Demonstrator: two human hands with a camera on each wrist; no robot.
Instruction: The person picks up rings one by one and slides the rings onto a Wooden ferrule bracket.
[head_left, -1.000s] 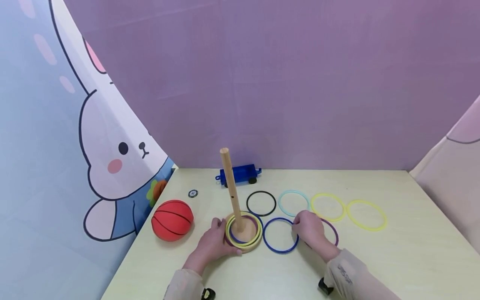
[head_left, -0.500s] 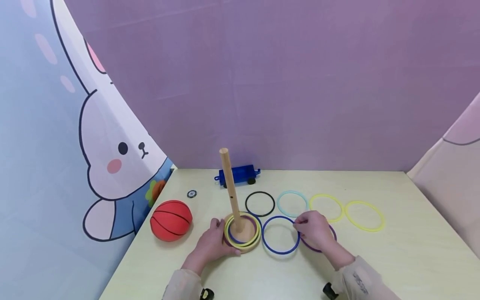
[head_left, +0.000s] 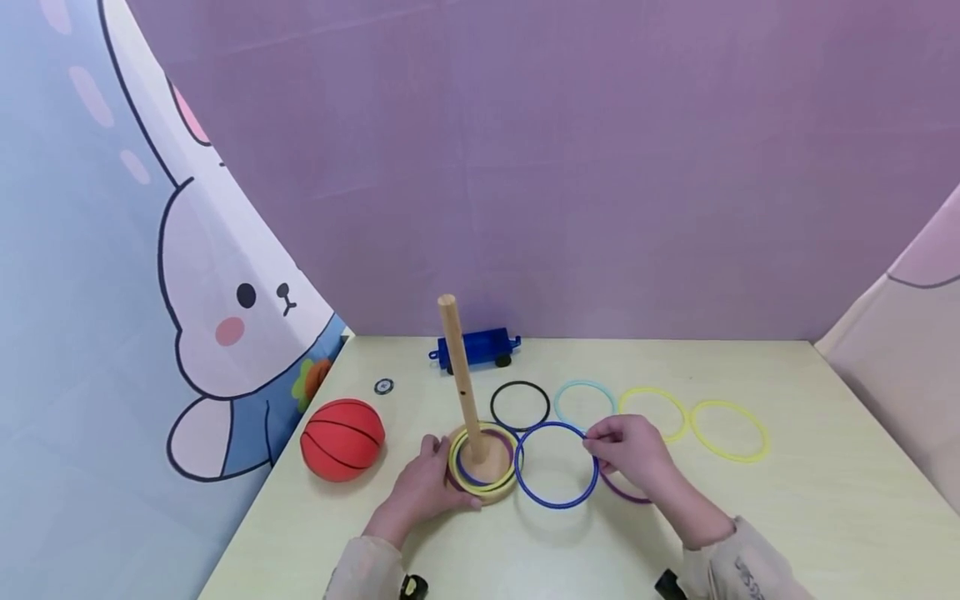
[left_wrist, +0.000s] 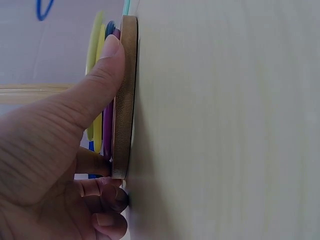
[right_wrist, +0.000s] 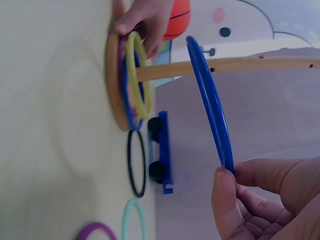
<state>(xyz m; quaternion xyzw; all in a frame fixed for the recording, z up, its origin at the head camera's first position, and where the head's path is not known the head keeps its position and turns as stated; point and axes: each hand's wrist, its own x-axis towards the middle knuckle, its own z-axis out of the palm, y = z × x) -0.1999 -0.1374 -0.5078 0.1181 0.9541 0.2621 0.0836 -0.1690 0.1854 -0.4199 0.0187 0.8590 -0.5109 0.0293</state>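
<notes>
My right hand [head_left: 636, 454] pinches a blue ring [right_wrist: 212, 102] at its right edge between thumb and fingers. The ring hangs tilted above the table, just right of a wooden ring-toss stand. A tall round post [head_left: 461, 367] rises from the stand's round base [left_wrist: 126, 100]. My left hand [head_left: 427, 487] grips this base at its left, the thumb [left_wrist: 107, 65] along the near side and the fingers curled at the other side. Around the foot of the post lie several stacked rings, with a yellow ring [right_wrist: 132, 65] on top and purple and blue ones below.
On the table, right of the stand, lie a black ring [head_left: 495, 414], a light blue ring [head_left: 558, 414], two yellow rings [head_left: 738, 459] and a purple ring [head_left: 628, 499] partly behind my right hand. A red ball [head_left: 342, 440], a small disc [head_left: 384, 387] and a blue toy wagon [head_left: 487, 346] stand left and behind.
My right hand has lifted the blue ring off the table and shifted it slightly left towards the stand. The left hand has kept its place on the base.
</notes>
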